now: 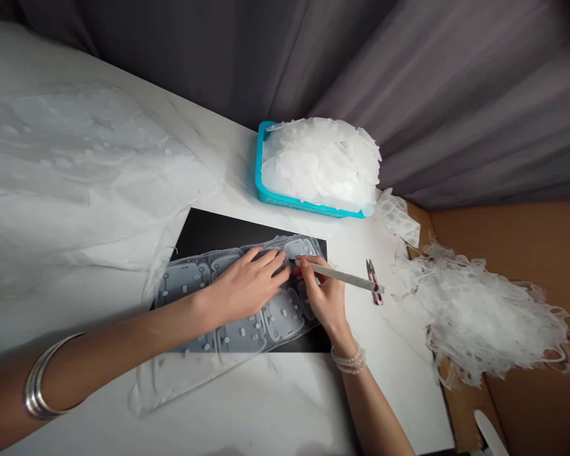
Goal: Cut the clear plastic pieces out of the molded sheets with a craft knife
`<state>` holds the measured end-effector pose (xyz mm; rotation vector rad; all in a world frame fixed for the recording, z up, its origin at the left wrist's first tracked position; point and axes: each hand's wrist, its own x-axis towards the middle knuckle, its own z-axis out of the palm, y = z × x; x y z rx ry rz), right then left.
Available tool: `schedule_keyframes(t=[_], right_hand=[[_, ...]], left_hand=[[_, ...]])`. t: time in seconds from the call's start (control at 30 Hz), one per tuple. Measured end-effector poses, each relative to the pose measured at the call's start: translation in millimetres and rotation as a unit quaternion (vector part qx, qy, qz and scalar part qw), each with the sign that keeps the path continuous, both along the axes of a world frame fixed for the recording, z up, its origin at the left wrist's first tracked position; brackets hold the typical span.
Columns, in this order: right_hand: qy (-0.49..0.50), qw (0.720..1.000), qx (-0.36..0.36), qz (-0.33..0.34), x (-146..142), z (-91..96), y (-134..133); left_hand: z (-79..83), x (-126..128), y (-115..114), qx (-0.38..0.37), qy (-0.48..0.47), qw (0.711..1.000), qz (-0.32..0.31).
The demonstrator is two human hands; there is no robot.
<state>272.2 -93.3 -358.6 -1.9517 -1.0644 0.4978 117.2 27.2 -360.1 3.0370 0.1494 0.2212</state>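
A translucent moulded sheet (204, 282) with rows of rounded pads lies across a black mat (209, 231) on the white table. My left hand (247, 285) rests flat on the sheet, fingers stretched toward the right. My right hand (325, 297) grips a thin white blade-like tool (346, 277) like a pen, its tip touching the sheet just beside my left fingertips.
A turquoise basket (266, 193) heaped with white cut pieces stands behind the mat. Small pink-handled snips (373, 285) lie to the right. A pile of white trimmed scrap (479, 316) fills a cardboard box at right. Stacked translucent sheets (76, 171) cover the table's left.
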Motion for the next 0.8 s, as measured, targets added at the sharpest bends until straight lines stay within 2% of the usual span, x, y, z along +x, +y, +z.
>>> schedule_keyframes(t=[0.17,0.47,0.6,0.8], right_hand=[[-0.05,0.999,-0.004,0.02,-0.8,2.4,1.8],[-0.169,0.984,0.013,0.062,-6.4,-0.2,7.0],[-0.229,0.97,0.022,0.074,-15.2,2.3,1.6],[-0.256,0.961,0.068,0.082,-21.9,-0.4,-8.9]], left_hand=[[0.8,-2.2,1.3,0.026,0.002,1.0,-0.008],[-9.4,-3.8,-0.3,0.052,-0.019,0.998,-0.014],[-10.8,-4.0,-1.1,0.045,-0.025,0.999,-0.011],[-11.9,-5.7,-1.2,0.043,-0.024,0.999,-0.02]])
